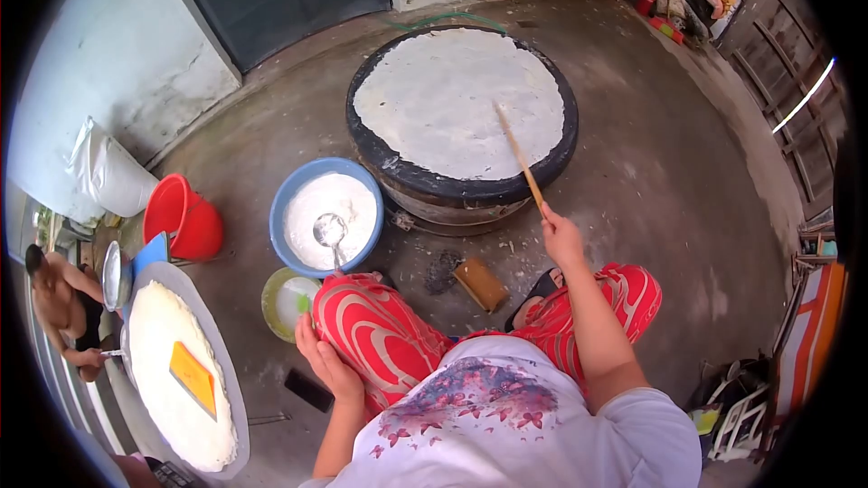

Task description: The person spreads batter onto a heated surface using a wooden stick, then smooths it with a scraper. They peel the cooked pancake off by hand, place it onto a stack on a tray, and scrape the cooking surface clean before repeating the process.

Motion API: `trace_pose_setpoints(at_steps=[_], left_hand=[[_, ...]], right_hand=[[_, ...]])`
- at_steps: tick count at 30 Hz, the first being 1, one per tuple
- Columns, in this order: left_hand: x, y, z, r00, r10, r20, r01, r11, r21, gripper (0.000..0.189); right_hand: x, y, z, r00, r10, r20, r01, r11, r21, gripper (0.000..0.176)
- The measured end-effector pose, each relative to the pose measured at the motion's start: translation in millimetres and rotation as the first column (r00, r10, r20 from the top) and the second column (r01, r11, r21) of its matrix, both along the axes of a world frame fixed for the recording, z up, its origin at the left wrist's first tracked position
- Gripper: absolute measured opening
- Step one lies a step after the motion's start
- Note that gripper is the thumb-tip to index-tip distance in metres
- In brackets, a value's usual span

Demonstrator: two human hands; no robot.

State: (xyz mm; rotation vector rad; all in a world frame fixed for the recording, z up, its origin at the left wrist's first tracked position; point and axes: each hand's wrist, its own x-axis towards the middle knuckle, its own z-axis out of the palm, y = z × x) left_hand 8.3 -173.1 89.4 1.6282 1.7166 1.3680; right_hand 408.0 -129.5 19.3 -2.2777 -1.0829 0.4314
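Note:
My right hand (562,237) is closed round a thin wooden stick (520,154). The stick's far end reaches over a white sheet of batter (452,90), which covers most of a round black griddle (365,152) on a low drum-like stove. My left hand (327,357) rests against my left thigh, its fingers stretched out and holding nothing. Beside it stands a green bowl (270,305) of whitish liquid, with a small green piece (303,303) at its edge. A blue basin (280,208) holds white batter and a metal ladle (330,230).
At left, an orange scraper (193,378) lies on a round, white-topped stack (163,334). Behind are a red bucket (185,221) and another person (68,303). A phone (307,389), brown block (481,285) and dark mesh pad (443,271) lie on the floor.

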Motion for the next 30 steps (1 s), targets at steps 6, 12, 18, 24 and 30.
trace_pose_setpoints(at_steps=[6, 12, 18, 24, 30], left_hand=[[0.8, -1.6, 0.1, 1.000, 0.001, 0.008, -0.001, 1.000, 0.011, 0.048], [-2.3, -3.0, 0.2, 1.000, 0.015, 0.023, -0.015, 1.000, 0.010, 0.047], [-9.0, -3.3, -4.6, 0.998, 0.029, 0.047, -0.030, 0.999, 0.015, 0.049], [-11.0, -2.1, -4.8, 0.998, 0.054, 0.045, -0.055, 0.998, 0.013, 0.049], [-10.4, -0.9, -4.7, 0.998, 0.048, 0.041, -0.048, 0.999, 0.015, 0.050]], right_hand=[[10.9, 16.6, -24.1, 0.922, -0.010, -0.387, 0.094, 0.975, 0.200, 0.033], [-49.9, 7.8, 14.0, 0.782, 0.483, -0.393, -0.481, 0.870, 0.110, 0.033], [12.5, 55.2, -16.0, 0.929, 0.008, -0.370, 0.122, 0.937, 0.327, 0.031], [62.0, 80.8, -5.6, 0.984, -0.138, -0.114, 0.156, 0.973, 0.168, 0.030], [56.9, 115.9, 18.5, 0.963, -0.152, -0.223, 0.169, 0.984, 0.063, 0.029]])
